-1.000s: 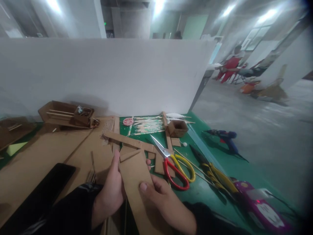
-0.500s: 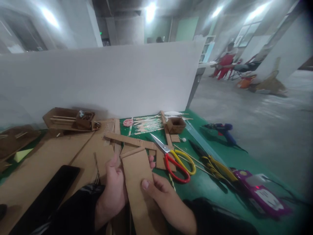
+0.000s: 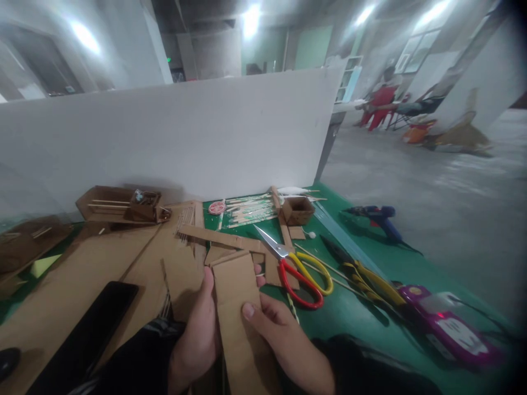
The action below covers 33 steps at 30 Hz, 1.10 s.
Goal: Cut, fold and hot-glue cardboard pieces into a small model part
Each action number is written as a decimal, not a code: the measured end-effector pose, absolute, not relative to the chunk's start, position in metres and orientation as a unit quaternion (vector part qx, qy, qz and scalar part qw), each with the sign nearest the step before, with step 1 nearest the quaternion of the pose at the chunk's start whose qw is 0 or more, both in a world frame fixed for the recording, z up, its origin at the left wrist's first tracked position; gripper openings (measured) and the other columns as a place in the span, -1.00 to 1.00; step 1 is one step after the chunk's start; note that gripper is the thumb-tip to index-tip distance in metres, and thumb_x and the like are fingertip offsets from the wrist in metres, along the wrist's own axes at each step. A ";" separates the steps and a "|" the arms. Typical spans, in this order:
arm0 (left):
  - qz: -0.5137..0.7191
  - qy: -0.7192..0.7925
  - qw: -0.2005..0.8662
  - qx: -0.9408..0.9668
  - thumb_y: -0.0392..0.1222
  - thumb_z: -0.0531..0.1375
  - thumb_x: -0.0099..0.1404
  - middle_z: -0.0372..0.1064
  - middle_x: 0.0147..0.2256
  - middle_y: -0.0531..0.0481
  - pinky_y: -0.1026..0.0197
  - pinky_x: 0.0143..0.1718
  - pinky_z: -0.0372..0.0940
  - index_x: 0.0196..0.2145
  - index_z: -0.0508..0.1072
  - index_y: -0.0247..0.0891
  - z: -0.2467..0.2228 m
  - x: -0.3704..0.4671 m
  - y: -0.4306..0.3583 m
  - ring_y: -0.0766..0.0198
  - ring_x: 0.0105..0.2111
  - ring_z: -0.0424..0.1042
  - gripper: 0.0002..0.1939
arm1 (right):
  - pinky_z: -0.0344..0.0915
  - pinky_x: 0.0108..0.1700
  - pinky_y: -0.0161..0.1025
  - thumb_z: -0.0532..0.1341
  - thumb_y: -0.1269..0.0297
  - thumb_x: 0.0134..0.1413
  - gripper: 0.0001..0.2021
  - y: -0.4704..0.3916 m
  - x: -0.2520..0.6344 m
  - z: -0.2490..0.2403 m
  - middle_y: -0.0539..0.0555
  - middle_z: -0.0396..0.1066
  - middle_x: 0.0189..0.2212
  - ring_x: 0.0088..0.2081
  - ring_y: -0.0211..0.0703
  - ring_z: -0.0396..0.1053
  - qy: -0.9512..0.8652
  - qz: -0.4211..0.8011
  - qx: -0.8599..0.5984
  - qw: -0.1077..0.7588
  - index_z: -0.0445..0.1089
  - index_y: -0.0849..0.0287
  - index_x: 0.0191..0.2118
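Observation:
A long brown cardboard strip [image 3: 236, 296] runs from the bottom edge up toward the middle of the table. My left hand [image 3: 200, 337] grips its left edge, with fingertips showing past the right side near the top. My right hand [image 3: 284, 343] pinches the strip's right edge, thumb on top. Just right of the strip lie scissors [image 3: 298, 271] with one red and one yellow handle, blades pointing up-left.
Large cardboard sheets [image 3: 102, 269] and a black flat object [image 3: 86, 334] cover the left of the green mat [image 3: 354, 312]. Small cardboard boxes [image 3: 298, 210], wooden sticks, black-and-yellow pliers [image 3: 362, 280], a blue glue gun [image 3: 376, 216] and a purple device [image 3: 447, 329] lie right. A white partition [image 3: 185, 137] stands behind; a person in red sits far off.
The view shifted slightly, placing the strip and both hands a little lower and to the right. My left thumb has slid up along the strip's left edge. The grip is unchanged.

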<state>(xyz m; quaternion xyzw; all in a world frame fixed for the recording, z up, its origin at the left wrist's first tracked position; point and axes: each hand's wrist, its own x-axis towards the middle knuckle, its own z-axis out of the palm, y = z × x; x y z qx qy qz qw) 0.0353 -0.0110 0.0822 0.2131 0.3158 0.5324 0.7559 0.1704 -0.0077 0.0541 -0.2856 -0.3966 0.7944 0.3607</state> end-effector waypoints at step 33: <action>0.524 0.290 0.775 0.200 0.27 0.17 0.24 0.52 -0.09 -0.24 -0.06 0.02 0.33 0.15 0.38 -0.28 0.078 0.035 -0.017 -0.12 -0.06 0.49 -0.30 | 0.34 -0.30 -0.25 0.35 -0.15 -0.07 -0.48 -0.011 0.172 0.054 0.07 0.48 -0.49 -0.45 -0.21 0.42 -0.411 0.775 -0.313 0.364 0.53 0.34 -0.32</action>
